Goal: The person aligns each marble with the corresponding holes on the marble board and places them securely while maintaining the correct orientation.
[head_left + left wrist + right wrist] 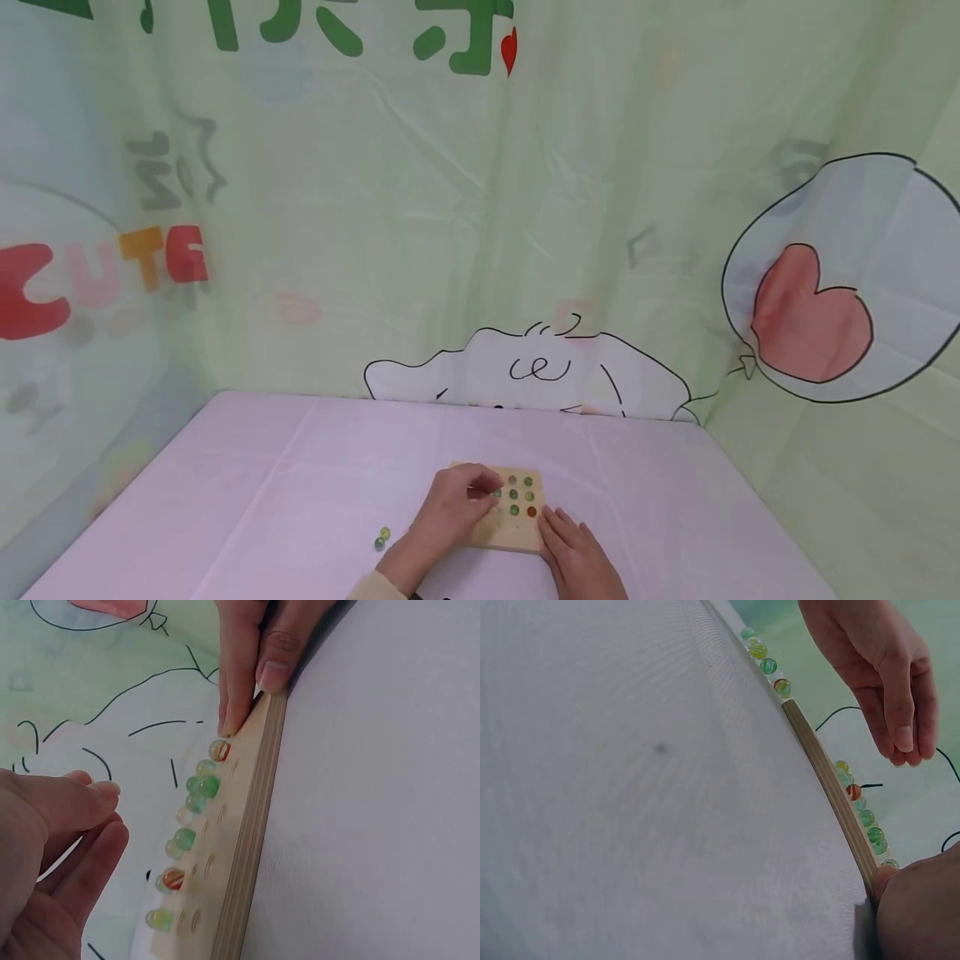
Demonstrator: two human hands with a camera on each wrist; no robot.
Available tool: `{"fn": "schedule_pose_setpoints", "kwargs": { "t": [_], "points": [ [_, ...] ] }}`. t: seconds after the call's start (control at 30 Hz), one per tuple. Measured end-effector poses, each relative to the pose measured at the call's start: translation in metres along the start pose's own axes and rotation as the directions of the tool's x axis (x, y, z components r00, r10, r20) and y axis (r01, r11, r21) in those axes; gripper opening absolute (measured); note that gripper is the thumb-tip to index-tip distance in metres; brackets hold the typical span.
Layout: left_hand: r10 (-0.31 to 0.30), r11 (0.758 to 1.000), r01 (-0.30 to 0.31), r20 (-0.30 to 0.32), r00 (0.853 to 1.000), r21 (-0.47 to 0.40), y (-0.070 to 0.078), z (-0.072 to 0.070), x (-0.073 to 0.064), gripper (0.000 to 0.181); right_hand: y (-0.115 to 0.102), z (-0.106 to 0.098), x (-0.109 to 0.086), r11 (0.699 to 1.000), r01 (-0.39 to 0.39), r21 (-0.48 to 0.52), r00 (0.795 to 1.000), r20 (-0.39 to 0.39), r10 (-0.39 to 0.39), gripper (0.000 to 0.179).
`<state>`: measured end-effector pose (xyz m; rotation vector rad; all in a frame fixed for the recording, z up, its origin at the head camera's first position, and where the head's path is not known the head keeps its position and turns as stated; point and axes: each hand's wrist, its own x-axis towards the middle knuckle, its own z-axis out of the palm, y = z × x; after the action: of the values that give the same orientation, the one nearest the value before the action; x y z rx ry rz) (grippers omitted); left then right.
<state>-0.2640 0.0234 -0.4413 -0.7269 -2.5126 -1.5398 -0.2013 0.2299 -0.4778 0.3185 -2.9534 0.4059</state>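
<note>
A square wooden board (510,540) with shallow round hollows lies flat on the table. Green glass marbles (513,510) and a red-brown marble (531,512) sit in several of its hollows. Above the board's left half is my left hand (456,500), thumb and fingers bent toward each other. No marble shows between its fingertips in the left wrist view. At the board's near right corner my right hand (581,554) rests with its fingers fairly straight, fingertips against the right edge. Its thumb (274,675) touches the board's near side.
Loose marbles (385,532) lie on the pink-white tablecloth (300,500), left of the board; several (757,649) show in the right wrist view. Printed pale curtains (450,208) stand behind the table and on both sides.
</note>
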Motion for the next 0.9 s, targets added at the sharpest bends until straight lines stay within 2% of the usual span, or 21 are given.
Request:
{"fn": "schedule_pose_setpoints", "kwargs": {
  "t": [0.13, 0.27, 0.5, 0.63, 0.77, 0.9],
  "points": [
    [0.001, 1.0, -0.001, -0.01, 1.0, 0.006, -0.004, -0.008, -0.005, 0.017, -0.002, -0.001, 0.001, 1.0, -0.028, -0.002, 0.999, 0.022, 0.028, 0.045],
    [-0.003, 1.0, 0.004, -0.031, 1.0, 0.017, -0.009, -0.018, -0.008, 0.013, -0.002, 0.001, 0.001, 1.0, -0.024, -0.005, 1.0, 0.006, 0.024, 0.044],
    [-0.038, 0.998, 0.042, -0.074, 0.997, 0.046, -0.018, -0.034, -0.015, 0.013, -0.002, 0.003, 0.0, 1.0, -0.017, -0.008, 1.0, -0.006, 0.017, 0.044],
    [-0.052, 0.998, 0.055, -0.077, 0.996, 0.044, -0.023, -0.039, -0.019, 0.012, -0.001, 0.003, 0.0, 1.0, -0.014, -0.015, 1.0, -0.006, 0.014, 0.044],
    [-0.092, 0.995, 0.095, -0.074, 0.993, 0.042, -0.029, -0.044, -0.022, 0.013, -0.001, 0.003, 0.0, 1.0, -0.013, -0.025, 1.0, -0.005, 0.013, 0.045],
    [-0.105, 0.991, 0.112, -0.088, 0.99, 0.072, -0.033, -0.05, -0.026, 0.014, -0.001, 0.003, 0.0, 1.0, -0.026, -0.011, 1.0, 0.0, 0.026, 0.046]
  ]
}}
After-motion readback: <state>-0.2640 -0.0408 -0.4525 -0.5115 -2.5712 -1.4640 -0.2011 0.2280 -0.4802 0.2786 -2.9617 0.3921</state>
